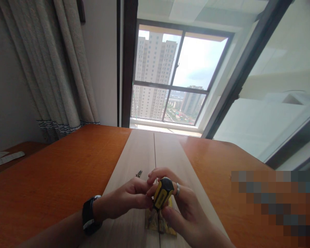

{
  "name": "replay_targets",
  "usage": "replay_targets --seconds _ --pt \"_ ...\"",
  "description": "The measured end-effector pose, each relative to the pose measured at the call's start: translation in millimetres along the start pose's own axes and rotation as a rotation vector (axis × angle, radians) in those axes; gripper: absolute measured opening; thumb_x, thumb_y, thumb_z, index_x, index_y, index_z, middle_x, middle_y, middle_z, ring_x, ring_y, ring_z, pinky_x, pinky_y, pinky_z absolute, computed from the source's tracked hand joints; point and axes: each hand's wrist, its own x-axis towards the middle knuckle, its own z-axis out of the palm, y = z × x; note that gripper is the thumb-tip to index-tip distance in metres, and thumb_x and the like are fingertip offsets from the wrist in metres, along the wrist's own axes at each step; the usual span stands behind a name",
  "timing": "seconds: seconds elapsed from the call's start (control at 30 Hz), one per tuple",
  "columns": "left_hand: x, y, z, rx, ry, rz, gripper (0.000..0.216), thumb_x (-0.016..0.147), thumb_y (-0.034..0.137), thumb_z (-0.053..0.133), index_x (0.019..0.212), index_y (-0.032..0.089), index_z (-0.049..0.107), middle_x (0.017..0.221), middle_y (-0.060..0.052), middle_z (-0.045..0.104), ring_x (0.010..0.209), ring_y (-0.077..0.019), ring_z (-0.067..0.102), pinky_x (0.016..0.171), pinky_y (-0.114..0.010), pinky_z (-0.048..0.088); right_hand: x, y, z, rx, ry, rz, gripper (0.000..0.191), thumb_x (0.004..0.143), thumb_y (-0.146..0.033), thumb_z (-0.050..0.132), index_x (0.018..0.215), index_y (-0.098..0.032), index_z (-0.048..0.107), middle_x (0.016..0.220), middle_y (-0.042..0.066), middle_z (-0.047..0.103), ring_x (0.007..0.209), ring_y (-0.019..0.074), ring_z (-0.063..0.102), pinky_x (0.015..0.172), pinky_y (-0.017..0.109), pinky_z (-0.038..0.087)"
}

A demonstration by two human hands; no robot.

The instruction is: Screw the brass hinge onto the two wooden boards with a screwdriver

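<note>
Orange-brown wooden worktop [74, 162]; lower centre: right hand [187, 203] around yellow-black screwdriver [163, 194], left hand [122, 199] alongside, grip hidden. Square it to brass-yellow hinge [151, 222].

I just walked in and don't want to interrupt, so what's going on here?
Someone is handling a screwdriver over a hinge that lies across the gap between two pale boards on a brown table. The right hand is around the screwdriver; the left hand's fingertips are close by its lower end, though whether they pinch anything is hidden. A few screws show just past the left hand. The screwdriver's tip can't be seen.
</note>
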Motion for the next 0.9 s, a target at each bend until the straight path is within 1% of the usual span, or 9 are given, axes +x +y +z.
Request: replay_targets --seconds 0.07,0.13,0.2,0.27,0.37,0.47,0.57,0.8,0.9 --pt "0.4 4.6 0.5 0.005 -0.046 0.016 0.034 0.090 0.044 0.071 0.095 0.011 0.075 0.088 -0.007 0.067 0.083 -0.0178 0.060 0.079 -0.026 0.047 -1.0 2.0 0.1 0.018 -0.004 0.005 0.037 0.088 -0.058 0.066 0.097 -0.022 0.068 0.109 0.010 0.060 0.100 0.0228 0.063 0.085 0.033 0.053" --pt "1.2 8.3 0.7 -0.015 -0.098 0.030 0.032 0.091 0.042 0.072 0.099 0.011 0.075 0.088 -0.006 0.066 0.081 -0.0154 0.058 0.076 -0.023 0.045 -2.0 4.8 0.2 0.017 0.016 0.015 0.046 0.075 -0.060 0.078 0.103 -0.024 0.070 0.111 0.008 0.061 0.098 0.0223 0.064 0.082 0.031 0.055" --pt "2.2 10.3 1.2 -0.030 -0.116 0.023 0.033 0.088 0.041 0.075 0.100 0.011 0.074 0.088 -0.006 0.065 0.080 -0.0150 0.057 0.075 -0.023 0.044 -2.9 7.6 0.2 -0.006 0.042 0.014 0.049 0.068 -0.055 0.086 0.104 -0.026 0.070 0.111 0.006 0.062 0.097 0.0214 0.066 0.080 0.029 0.056" --pt "3.3 10.9 1.8 -0.024 -0.106 0.011 0.034 0.084 0.040 0.079 0.098 0.010 0.072 0.090 -0.007 0.065 0.082 -0.0167 0.057 0.076 -0.025 0.044 -3.3 9.4 0.0 -0.033 0.059 0.003 0.050 0.065 -0.050 0.089 0.106 -0.028 0.070 0.110 0.005 0.064 0.096 0.0204 0.067 0.079 0.028 0.056" --pt "4.5 10.4 3.1 -0.004 -0.086 0.008 0.030 0.080 0.034 0.082 0.094 0.010 0.070 0.093 -0.008 0.065 0.087 -0.0194 0.057 0.081 -0.028 0.045 -3.2 9.7 -0.3 -0.054 0.076 0.000 0.047 0.067 -0.046 0.090 0.106 -0.029 0.069 0.109 0.004 0.064 0.095 0.0190 0.067 0.079 0.027 0.055" --pt "5.3 10.0 4.4 -0.010 -0.085 0.047 0.026 0.078 0.025 0.083 0.095 0.011 0.069 0.093 -0.005 0.063 0.086 -0.0166 0.056 0.078 -0.025 0.045 -3.1 8.3 -0.1 -0.055 0.074 0.008 0.035 0.075 -0.036 0.086 0.102 -0.028 0.067 0.110 0.004 0.064 0.096 0.0181 0.066 0.081 0.027 0.054" --pt "5.3 10.3 6.5 -0.024 -0.077 0.078 0.025 0.076 0.021 0.083 0.095 0.012 0.068 0.091 -0.003 0.062 0.085 -0.0147 0.056 0.078 -0.023 0.044 -2.8 6.4 0.4 -0.054 0.067 0.000 0.029 0.078 -0.030 0.082 0.102 -0.026 0.066 0.111 0.004 0.062 0.098 0.0182 0.066 0.083 0.029 0.054" --pt "3.4 8.7 9.6 -0.003 -0.013 0.085 0.026 0.074 0.017 0.084 0.094 0.012 0.067 0.089 -0.002 0.061 0.084 -0.0136 0.056 0.078 -0.022 0.044 -2.9 3.2 0.8 -0.080 0.049 -0.012 0.018 0.082 -0.030 0.078 0.094 -0.024 0.066 0.110 0.005 0.061 0.098 0.0180 0.064 0.082 0.028 0.053" --pt "2.9 9.9 8.0 -0.022 -0.060 0.056 0.024 0.078 0.020 0.081 0.096 0.012 0.068 0.092 -0.003 0.063 0.087 -0.0158 0.059 0.079 -0.024 0.045 -3.2 3.8 0.4 -0.074 0.026 -0.016 0.014 0.088 -0.035 0.072 0.091 -0.023 0.067 0.112 0.006 0.060 0.100 0.0192 0.063 0.082 0.029 0.052"
